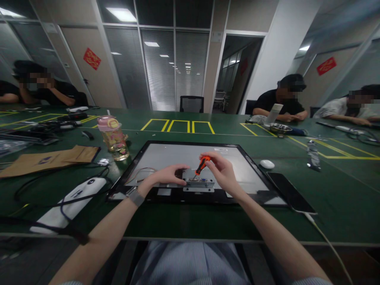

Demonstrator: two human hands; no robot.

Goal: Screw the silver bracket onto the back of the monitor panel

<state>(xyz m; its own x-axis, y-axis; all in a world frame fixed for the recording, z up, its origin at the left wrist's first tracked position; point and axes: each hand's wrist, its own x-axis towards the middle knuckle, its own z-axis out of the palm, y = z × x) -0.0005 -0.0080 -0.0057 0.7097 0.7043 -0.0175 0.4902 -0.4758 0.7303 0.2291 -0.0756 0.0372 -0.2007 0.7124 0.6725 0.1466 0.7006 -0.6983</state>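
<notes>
A flat display panel (154, 158) with a black frame lies on the table with its grey back up. A silver metal bracket (198, 189) with screws and connectors along it sits at the panel's near edge. My right hand (221, 168) is closed round an orange and black screwdriver (202, 165), tilted with its tip down at the bracket. At the bracket's left end, my left hand (170, 175) grips it, with the thumb in front and the fingers curved behind. Thin wires (145, 170) run over the panel to the left of this hand.
Left of the panel are a pink-lidded bottle (114, 138), a paper bag (50, 160) and a white power strip (71, 204) with black cables. On the right lie a phone (291, 192) with a cable and a white mouse (267, 164). Several people sit across the table.
</notes>
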